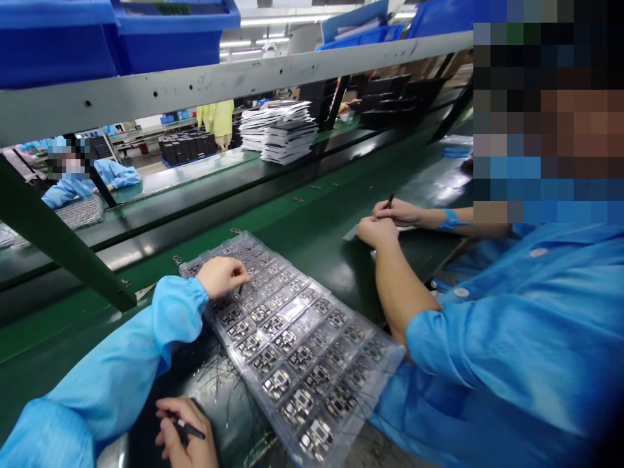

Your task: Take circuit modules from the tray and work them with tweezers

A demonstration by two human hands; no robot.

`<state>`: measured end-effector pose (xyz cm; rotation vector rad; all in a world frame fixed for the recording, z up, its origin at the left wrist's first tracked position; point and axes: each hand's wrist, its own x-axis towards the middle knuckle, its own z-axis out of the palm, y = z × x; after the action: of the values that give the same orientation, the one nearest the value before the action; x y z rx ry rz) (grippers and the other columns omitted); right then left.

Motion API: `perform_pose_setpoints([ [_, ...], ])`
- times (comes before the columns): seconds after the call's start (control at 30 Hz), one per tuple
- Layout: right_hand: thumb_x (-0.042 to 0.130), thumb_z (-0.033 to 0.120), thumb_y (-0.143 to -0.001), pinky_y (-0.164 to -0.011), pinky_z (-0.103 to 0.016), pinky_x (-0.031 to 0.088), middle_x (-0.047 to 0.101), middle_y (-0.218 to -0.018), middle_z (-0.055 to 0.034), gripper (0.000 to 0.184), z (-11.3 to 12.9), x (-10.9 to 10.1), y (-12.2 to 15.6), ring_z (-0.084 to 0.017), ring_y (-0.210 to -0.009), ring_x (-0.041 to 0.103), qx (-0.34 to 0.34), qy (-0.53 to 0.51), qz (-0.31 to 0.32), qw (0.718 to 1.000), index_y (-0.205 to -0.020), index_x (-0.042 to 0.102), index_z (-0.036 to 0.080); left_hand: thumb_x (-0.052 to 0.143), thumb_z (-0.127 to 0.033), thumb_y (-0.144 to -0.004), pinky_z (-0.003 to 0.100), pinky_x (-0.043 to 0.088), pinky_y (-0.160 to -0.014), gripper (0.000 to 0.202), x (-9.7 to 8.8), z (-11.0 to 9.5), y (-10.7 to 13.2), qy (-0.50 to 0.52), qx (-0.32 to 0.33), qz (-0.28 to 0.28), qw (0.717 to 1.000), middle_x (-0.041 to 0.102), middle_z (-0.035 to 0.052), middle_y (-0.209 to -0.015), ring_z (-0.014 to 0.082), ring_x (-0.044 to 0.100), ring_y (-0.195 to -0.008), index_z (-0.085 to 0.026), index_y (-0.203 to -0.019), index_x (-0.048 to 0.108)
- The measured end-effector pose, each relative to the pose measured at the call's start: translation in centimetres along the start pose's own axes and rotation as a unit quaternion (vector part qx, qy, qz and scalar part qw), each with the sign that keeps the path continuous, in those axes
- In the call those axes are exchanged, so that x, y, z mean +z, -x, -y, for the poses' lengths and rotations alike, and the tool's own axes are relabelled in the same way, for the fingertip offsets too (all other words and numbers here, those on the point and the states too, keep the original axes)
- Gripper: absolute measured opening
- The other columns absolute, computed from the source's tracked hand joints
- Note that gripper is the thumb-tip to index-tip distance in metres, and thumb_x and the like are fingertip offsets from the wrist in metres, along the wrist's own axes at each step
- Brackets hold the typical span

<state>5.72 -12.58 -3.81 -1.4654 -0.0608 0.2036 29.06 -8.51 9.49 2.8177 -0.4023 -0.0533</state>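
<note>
My left hand (221, 276) reaches over the far part of a clear plastic tray (397, 354), its fingers pinched together. A small dark bit shows below the fingertips; I cannot make out what it is. The tray's pockets hold many small circuit boards (297, 406) in rows. Lower down, left of the tray, my right hand (188, 432) grips a black pen-shaped tool (188, 427) that points to the right. Thin dark wires (219, 383) lie on the bench between this hand and the tray.
To the right, a co-worker in a blue smock (511, 325) holds a dark slim tool over the bench. Several small parts (297, 199) lie along the green strip. A metal rail (244, 71) carries blue bins (170, 39). Stacked white sheets (287, 130) stand beyond.
</note>
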Motion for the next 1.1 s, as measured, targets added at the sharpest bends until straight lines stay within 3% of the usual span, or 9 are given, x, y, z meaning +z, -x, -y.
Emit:
perform_pose_setpoints([
  [0.13,0.048,0.047,-0.073,-0.038,-0.024,0.037,0.064,-0.076,-0.0053,0.024,1.6,-0.5,0.0,-0.015,-0.048,0.059,0.052,-0.067,0.026,0.996,-0.079,0.070,0.039,0.059,-0.033,-0.079,0.021,0.041,-0.061,0.021,-2.5,0.4,1.0,0.180,-0.013,-0.007,0.984,0.064,-0.0006,-0.068,0.0118,0.056,-0.064,-0.014,-0.072,0.066],
  [0.3,0.043,0.049,-0.080,-0.043,-0.024,0.039,0.065,-0.065,-0.0053,0.029,1.9,-1.2,-0.1,-0.015,-0.048,0.060,0.079,-0.112,0.040,0.990,-0.089,0.068,0.039,0.062,-0.032,-0.075,0.021,0.042,-0.063,0.022,-3.2,1.0,3.6,0.306,-0.039,0.000,0.951,0.063,0.0002,-0.067,0.0110,0.054,-0.063,-0.012,-0.069,0.063],
  [0.37,0.041,0.054,-0.084,-0.046,-0.025,0.043,0.065,-0.059,-0.0035,0.032,1.6,-2.0,-0.2,-0.015,-0.049,0.061,0.092,-0.138,0.091,0.982,-0.098,0.065,0.039,0.062,-0.030,-0.076,0.021,0.042,-0.064,0.020,-3.2,1.2,5.5,0.324,-0.051,-0.006,0.945,0.063,0.0005,-0.067,0.0108,0.054,-0.064,-0.011,-0.070,0.063],
  [0.43,0.046,0.060,-0.082,-0.048,-0.026,0.048,0.068,-0.067,-0.0042,0.039,1.3,-2.8,-0.5,-0.018,-0.053,0.064,0.088,-0.141,0.132,0.977,-0.105,0.063,0.033,0.062,-0.029,-0.077,0.021,0.043,-0.064,0.019,-3.2,1.4,8.1,0.330,-0.058,-0.013,0.942,0.063,0.0007,-0.068,0.0107,0.054,-0.064,-0.011,-0.073,0.064],
  [0.57,0.053,0.057,-0.083,-0.056,-0.028,0.055,0.069,-0.091,-0.0086,0.044,1.4,-3.5,-1.1,-0.020,-0.068,0.066,0.044,-0.106,0.041,0.992,-0.112,0.056,0.024,0.065,-0.028,-0.078,0.018,0.041,-0.059,0.017,-3.0,1.7,14.6,0.273,-0.066,-0.030,0.959,0.063,-0.0001,-0.067,0.0095,0.053,-0.061,-0.012,-0.074,0.066],
  [0.67,0.059,0.051,-0.081,-0.070,-0.028,0.056,0.067,-0.099,-0.0075,0.043,1.7,-3.4,-1.5,-0.020,-0.084,0.067,0.034,-0.100,0.035,0.994,-0.114,0.051,0.025,0.067,-0.024,-0.077,0.017,0.039,-0.058,0.011,-2.1,1.5,19.6,0.195,-0.088,-0.035,0.976,0.063,-0.0007,-0.068,0.0089,0.053,-0.061,-0.014,-0.072,0.067],
  [0.83,0.075,0.043,-0.067,-0.077,-0.031,0.057,0.067,-0.097,-0.0096,0.059,2.3,-2.6,-2.0,-0.021,-0.083,0.067,0.073,-0.081,0.206,0.972,-0.114,0.049,0.019,0.065,-0.024,-0.078,0.017,0.037,-0.057,0.009,0.9,1.3,25.8,0.171,-0.139,-0.036,0.975,0.062,-0.0012,-0.069,0.0090,0.053,-0.059,-0.017,-0.073,0.067],
  [0.93,0.076,0.040,-0.066,-0.070,-0.028,0.057,0.068,-0.091,-0.0084,0.052,2.8,-1.6,-1.8,-0.020,-0.078,0.068,0.087,-0.059,0.242,0.965,-0.106,0.053,0.016,0.064,-0.024,-0.079,0.018,0.038,-0.058,0.010,2.6,1.7,27.8,0.216,-0.184,-0.077,0.956,0.060,-0.0009,-0.070,0.0091,0.052,-0.059,-0.016,-0.075,0.067],
  [1.1,0.075,0.036,-0.066,-0.068,-0.025,0.056,0.067,-0.081,-0.0036,0.047,2.9,-0.4,-1.0,-0.015,-0.068,0.066,0.116,-0.064,0.242,0.961,-0.103,0.053,0.017,0.061,-0.027,-0.081,0.020,0.042,-0.060,0.013,4.4,2.8,29.9,0.304,-0.253,-0.171,0.902,0.058,0.0006,-0.073,0.0099,0.050,-0.062,-0.016,-0.076,0.066],
])
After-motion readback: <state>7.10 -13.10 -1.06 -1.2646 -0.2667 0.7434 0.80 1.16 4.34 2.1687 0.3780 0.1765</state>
